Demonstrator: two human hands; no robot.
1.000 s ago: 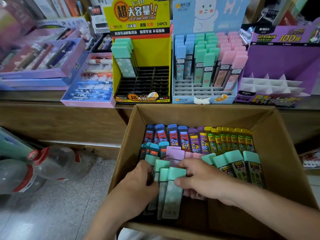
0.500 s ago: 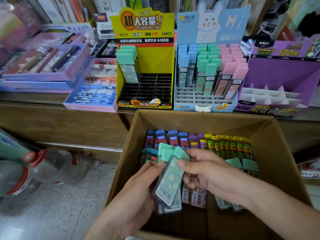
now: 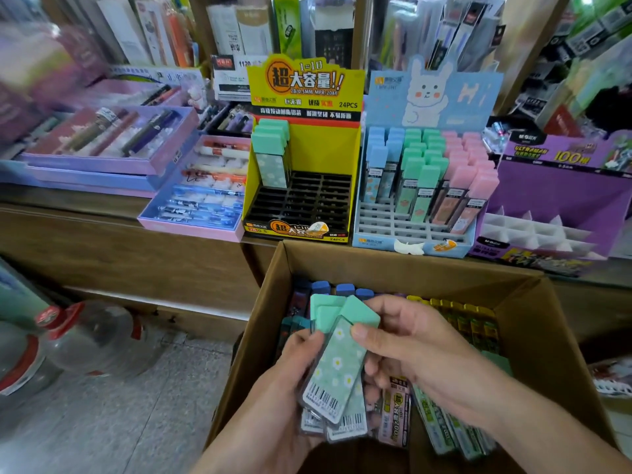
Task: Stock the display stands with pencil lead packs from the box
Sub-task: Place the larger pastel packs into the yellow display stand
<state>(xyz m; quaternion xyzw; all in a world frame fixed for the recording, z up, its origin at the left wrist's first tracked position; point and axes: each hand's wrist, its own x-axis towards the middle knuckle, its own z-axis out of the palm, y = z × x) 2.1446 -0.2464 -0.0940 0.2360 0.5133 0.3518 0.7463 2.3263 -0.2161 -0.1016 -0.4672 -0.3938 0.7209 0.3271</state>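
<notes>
Green-capped lead packs [image 3: 346, 424] sit bundled over the box [image 3: 410, 268], left hand [image 3: 273, 405] fingers curled round them and right hand [image 3: 424, 357] fingers pinching the top pack [image 3: 337, 367], while the yellow stand [image 3: 328, 152] at the tabletop's front edge shows one column stocked, most slots unfilled.

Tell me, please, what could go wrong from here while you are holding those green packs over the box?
1. The green packs lie fanned, not squared, between the left hand and right hand; a lower one might slip back into the box.
2. The blue rabbit stand also holds green-capped packs, so these could land there by mistake instead of in the yellow stand, which already holds matching ones.
</notes>
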